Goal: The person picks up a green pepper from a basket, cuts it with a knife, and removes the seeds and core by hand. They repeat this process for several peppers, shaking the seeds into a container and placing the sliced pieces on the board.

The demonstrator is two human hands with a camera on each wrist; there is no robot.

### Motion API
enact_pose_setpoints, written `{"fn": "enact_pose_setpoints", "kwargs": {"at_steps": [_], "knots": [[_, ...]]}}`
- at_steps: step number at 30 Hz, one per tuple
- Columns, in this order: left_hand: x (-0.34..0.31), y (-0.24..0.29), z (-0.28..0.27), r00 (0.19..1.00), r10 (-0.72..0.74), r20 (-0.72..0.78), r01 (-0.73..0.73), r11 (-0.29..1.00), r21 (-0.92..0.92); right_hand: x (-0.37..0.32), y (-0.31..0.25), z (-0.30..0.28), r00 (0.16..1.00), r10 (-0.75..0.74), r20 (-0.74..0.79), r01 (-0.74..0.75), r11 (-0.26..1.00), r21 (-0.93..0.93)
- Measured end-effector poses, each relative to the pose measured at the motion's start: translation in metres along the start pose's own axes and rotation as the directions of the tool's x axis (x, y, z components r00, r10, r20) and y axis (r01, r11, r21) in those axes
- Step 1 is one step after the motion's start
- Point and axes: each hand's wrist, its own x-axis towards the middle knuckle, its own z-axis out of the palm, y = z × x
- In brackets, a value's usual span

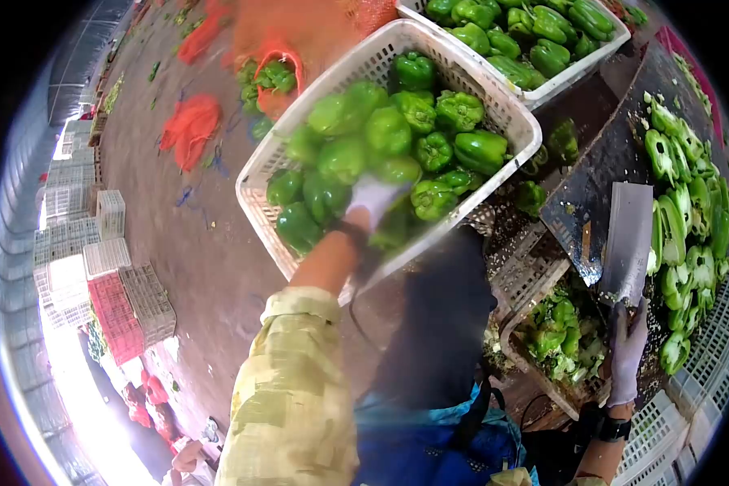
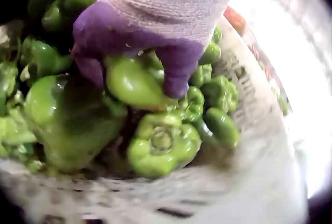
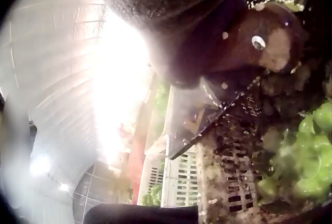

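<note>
now, left grip [image 1: 373, 198] tight round pepper [image 2: 132, 81] in packed basket [image 1: 509, 112], right grip [image 1: 628, 352] round cleaver [image 1: 630, 239]

Bare brown floor [image 1: 211, 267] extended to the far left, littered with red mesh bags [image 1: 189, 125] and green scraps. Stacked white crates [image 1: 109, 215] and red crates [image 1: 117, 320] stood at left. Strong daylight [image 1: 81, 389] entered near left. The right wrist view showed an arched translucent roof [image 3: 52, 79].
</note>
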Motion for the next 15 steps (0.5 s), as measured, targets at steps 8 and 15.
{"fn": "enact_pose_setpoints", "kwargs": {"at_steps": [8,15], "knots": [[0.013,-0.031,-0.020,0.746,0.618,0.247,-0.663,0.723,0.193,0.001,-0.001,0.007,0.999,-0.045,0.024,0.047,0.997,-0.065],[-0.095,0.010,-0.045,0.749,0.420,0.512,0.059,0.728,-0.683,-0.002,0.003,0.008,0.993,-0.114,-0.002,0.114,0.992,-0.047]]}}
